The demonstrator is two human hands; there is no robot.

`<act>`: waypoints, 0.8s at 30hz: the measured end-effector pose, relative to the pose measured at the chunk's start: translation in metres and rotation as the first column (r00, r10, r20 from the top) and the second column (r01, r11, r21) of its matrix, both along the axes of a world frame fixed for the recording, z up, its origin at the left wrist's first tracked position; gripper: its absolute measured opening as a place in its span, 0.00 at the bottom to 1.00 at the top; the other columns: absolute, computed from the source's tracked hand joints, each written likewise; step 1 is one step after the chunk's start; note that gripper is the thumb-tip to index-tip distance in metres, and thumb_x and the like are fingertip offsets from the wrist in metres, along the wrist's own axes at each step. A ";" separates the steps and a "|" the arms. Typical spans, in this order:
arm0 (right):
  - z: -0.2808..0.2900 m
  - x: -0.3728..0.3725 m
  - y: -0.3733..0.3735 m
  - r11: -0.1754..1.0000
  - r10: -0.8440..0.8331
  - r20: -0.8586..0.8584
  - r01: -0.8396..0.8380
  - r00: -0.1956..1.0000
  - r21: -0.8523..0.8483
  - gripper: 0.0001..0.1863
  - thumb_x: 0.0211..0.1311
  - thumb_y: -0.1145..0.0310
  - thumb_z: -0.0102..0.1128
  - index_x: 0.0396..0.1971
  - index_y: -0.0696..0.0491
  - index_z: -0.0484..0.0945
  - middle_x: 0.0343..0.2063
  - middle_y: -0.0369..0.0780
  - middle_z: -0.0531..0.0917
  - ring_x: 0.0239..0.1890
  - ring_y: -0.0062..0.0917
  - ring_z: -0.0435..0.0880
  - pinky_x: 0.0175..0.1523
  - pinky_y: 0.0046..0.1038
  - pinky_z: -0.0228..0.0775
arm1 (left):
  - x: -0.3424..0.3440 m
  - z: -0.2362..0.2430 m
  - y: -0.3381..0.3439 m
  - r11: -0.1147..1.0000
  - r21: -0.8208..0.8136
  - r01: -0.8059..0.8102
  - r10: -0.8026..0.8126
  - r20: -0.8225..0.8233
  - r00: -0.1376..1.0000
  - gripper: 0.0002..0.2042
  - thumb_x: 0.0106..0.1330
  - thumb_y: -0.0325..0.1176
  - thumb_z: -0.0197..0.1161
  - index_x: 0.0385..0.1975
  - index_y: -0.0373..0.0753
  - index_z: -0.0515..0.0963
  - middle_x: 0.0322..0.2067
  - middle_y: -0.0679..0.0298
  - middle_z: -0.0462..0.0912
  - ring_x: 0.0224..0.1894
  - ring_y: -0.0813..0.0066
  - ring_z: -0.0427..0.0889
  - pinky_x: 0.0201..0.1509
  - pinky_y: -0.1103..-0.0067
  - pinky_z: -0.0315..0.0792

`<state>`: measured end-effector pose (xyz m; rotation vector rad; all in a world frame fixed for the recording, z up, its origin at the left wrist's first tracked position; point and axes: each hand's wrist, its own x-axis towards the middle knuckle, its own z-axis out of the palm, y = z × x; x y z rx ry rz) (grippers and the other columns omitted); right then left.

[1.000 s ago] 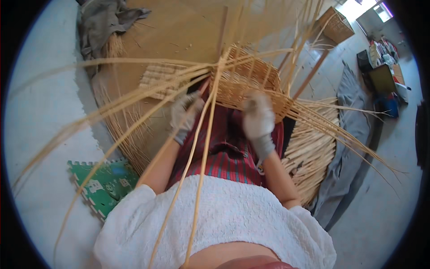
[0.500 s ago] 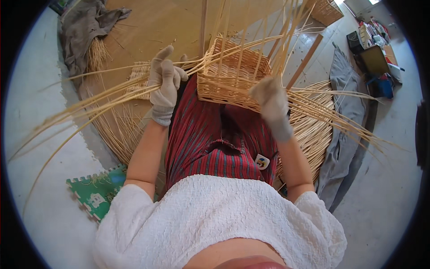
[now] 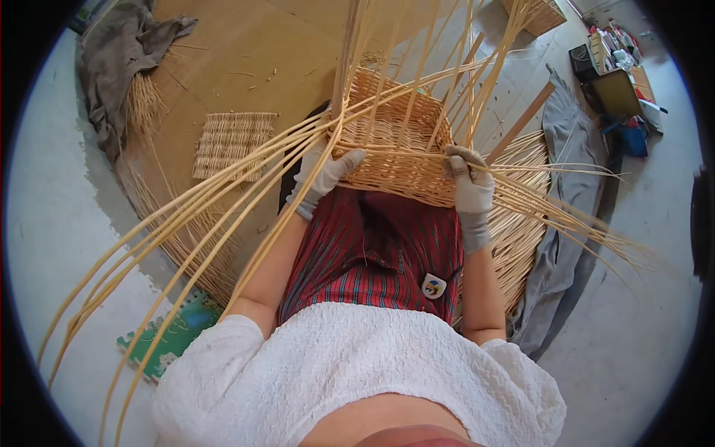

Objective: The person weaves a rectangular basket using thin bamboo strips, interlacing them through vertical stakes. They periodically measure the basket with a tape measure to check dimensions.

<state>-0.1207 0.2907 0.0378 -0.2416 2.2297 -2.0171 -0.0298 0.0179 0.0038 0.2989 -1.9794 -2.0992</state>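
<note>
A partly woven rectangular wicker basket (image 3: 395, 177) rests at my lap, its tall upright stakes (image 3: 509, 41) rising away from me. My left hand (image 3: 320, 179), in a pale work glove, is closed on the near left corner, thumb over the rim. Several long willow rods (image 3: 283, 144) cross above that hand and fan out to the lower left. My right hand (image 3: 473, 192), gloved too, is closed on the near right corner, fingers bent over the rim. Another bunch of rods (image 3: 551, 206) sticks out to the right beside it. Fingers under the basket wall are hidden.
A flat woven piece (image 3: 234, 147) lies on the brown board at left. Loose rods (image 3: 514, 249) are heaped at right by a grey cloth (image 3: 572, 175). A wooden stick (image 3: 525, 121) slants beside the basket. Another basket (image 3: 544, 18) stands at the back; a green foam mat (image 3: 179, 339) lies lower left.
My left hand has let go of the rods and moved right onto the basket's corner. The left rods now spread wider. My right hand, blurred before, is lower and steady at the rim.
</note>
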 end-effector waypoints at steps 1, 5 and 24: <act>0.002 0.003 -0.005 1.000 -0.019 -0.017 0.019 1.000 0.022 0.09 0.73 0.74 0.59 0.47 0.59 0.83 0.40 0.37 0.87 0.38 0.19 0.86 0.44 0.22 0.79 | -0.001 -0.001 -0.002 0.999 0.047 0.025 -0.027 0.035 0.999 0.41 0.60 0.38 0.76 0.70 0.32 0.59 0.60 0.50 0.74 0.60 0.62 0.77 0.64 0.69 0.74; 0.016 0.026 -0.027 0.984 0.000 -0.067 -0.012 0.998 -0.179 0.09 0.72 0.76 0.59 0.47 0.59 0.83 0.39 0.41 0.87 0.38 0.26 0.88 0.43 0.24 0.80 | -0.010 -0.020 0.004 0.979 -0.141 -0.149 0.134 -0.111 0.985 0.43 0.56 0.36 0.78 0.69 0.33 0.61 0.57 0.55 0.76 0.54 0.65 0.79 0.59 0.72 0.77; 0.088 -0.087 -0.221 0.953 -0.304 -0.601 0.233 0.740 -0.195 0.33 0.66 0.66 0.58 0.70 0.55 0.63 0.49 0.42 0.77 0.43 0.27 0.74 0.49 0.28 0.71 | -0.011 -0.029 0.003 0.926 0.327 -0.188 0.209 -0.029 0.978 0.41 0.58 0.29 0.79 0.68 0.34 0.61 0.60 0.56 0.74 0.61 0.67 0.75 0.67 0.74 0.72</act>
